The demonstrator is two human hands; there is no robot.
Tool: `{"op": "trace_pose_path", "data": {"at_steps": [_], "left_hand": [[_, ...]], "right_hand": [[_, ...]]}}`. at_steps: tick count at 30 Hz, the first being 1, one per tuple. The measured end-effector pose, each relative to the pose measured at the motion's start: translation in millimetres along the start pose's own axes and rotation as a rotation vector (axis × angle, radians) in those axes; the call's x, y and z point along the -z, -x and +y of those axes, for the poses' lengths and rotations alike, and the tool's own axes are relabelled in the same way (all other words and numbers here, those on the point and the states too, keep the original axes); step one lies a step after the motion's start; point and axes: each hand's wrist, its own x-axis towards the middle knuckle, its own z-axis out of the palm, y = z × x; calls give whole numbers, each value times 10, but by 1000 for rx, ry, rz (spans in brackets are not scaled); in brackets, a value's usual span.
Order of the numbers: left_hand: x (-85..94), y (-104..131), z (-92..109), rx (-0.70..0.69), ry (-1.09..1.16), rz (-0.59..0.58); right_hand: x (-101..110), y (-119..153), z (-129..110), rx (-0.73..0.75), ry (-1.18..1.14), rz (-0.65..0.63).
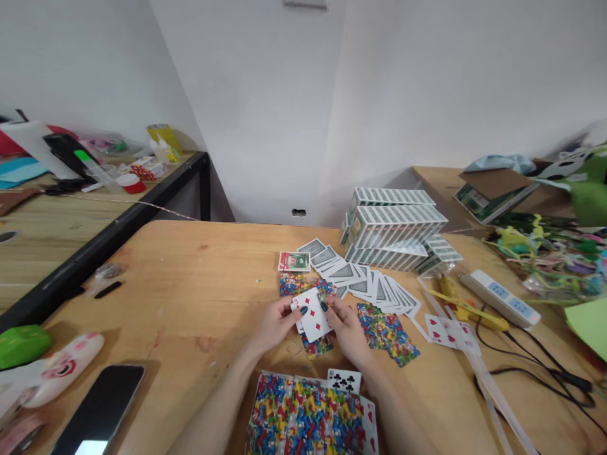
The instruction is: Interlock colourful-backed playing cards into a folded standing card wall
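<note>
My left hand (276, 323) and my right hand (348, 327) pinch playing cards (313, 316) between them, the front one showing red diamonds. At least one more card peeks out behind it on the left. Beneath the hands lie cut pieces with a colourful pattern (318, 346). Close to my body is a block covered in the same multicoloured pattern (308, 414). A ten of clubs (344, 381) shows at its upper right edge, and a card with red hearts (368, 423) at its right side. More patterned pieces (389, 333) rest right of my right hand.
Grey-backed cards (351, 273) fan across the table beside a card box (294, 261). Behind them stand stacked packs of card boxes (396, 224). At the right are a yellow glue gun (469, 309), a power strip (500, 296) and cables. A phone (99, 407) lies at the left.
</note>
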Motion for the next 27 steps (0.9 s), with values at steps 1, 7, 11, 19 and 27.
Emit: {"op": "trace_pose_path", "data": {"at_steps": [1, 7, 11, 19, 27], "left_hand": [[-7, -9, -17, 2, -13, 18], [-42, -23, -54, -2, -18, 47], [-44, -17, -63, 5, 4, 52], [-81, -44, -65, 33, 40, 113], [22, -22, -9, -36, 28, 32]], "right_hand": [[3, 3, 0, -12, 8, -5], [35, 38, -10, -60, 76, -75], [68, 45, -38, -27, 76, -67], [117, 38, -62, 22, 145, -105], [116, 25, -53, 17, 102, -56]]}}
